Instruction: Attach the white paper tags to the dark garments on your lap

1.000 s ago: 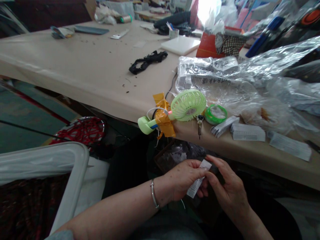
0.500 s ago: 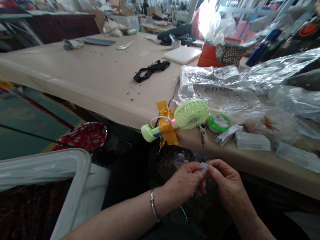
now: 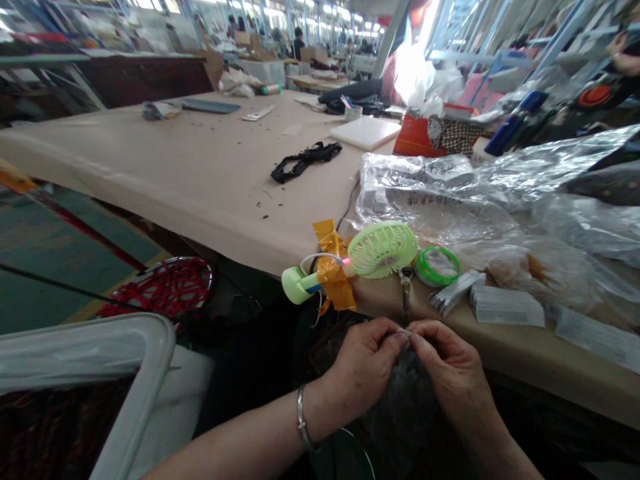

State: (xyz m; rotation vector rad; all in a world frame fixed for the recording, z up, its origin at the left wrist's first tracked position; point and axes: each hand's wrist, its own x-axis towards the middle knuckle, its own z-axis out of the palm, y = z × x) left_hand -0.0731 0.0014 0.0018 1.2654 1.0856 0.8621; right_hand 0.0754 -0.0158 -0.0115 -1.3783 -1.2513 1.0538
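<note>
My left hand (image 3: pixel 367 363), with a silver bracelet at the wrist, pinches a small white piece (image 3: pixel 404 333) between thumb and forefinger. From the other side, my right hand (image 3: pixel 447 363) grips the same piece, fingertips nearly touching those of the left. Little of the piece shows between the fingers. Both hands are just below the table's front edge, under a small pointed metal tool (image 3: pixel 406 292) at that edge. A green fan (image 3: pixel 383 249), fixed with orange tape (image 3: pixel 336 277), sits above my left hand.
On the beige table (image 3: pixel 200 173) are a green-rimmed dish (image 3: pixel 437 266), white label stacks (image 3: pixel 507 306), clear plastic bags (image 3: pixel 440 200) and a black cloth strip (image 3: pixel 306 161). A white bin (image 3: pixel 155 333) and a red-filled basket (image 3: pixel 170 287) stand left.
The view has tilted up, so the table sits lower in the picture. My hands are nearer the table edge, and the white piece shows less between my fingers.
</note>
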